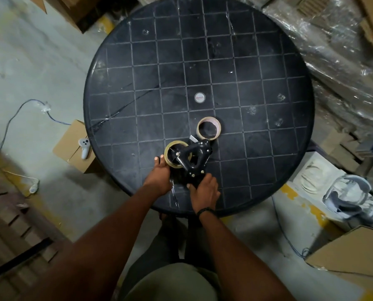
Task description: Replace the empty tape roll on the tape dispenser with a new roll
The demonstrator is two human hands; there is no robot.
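The black tape dispenser [195, 158] lies on its side near the front edge of the round black table [268, 61], so that its hub faces up and a roll can go on or come off from above. A yellowish roll [167, 148] sits around this hub; it is thin, and I cannot tell for sure whether it is the empty core or the new roll. A second roll [208, 128], pale and also thin-walled, lies flat on the table just beyond the dispenser, near its front end, within easy reach for the exchange. The left hand [159, 178] is curled at the near side of the mounted roll, thumb up against its rim, probably to press it or turn it on the hub. The right hand [204, 189] is closed around the handle end of the dispenser and holds it steady against this push. Left of the table, a white controller [84, 147] rests on a cardboard box [69, 146].
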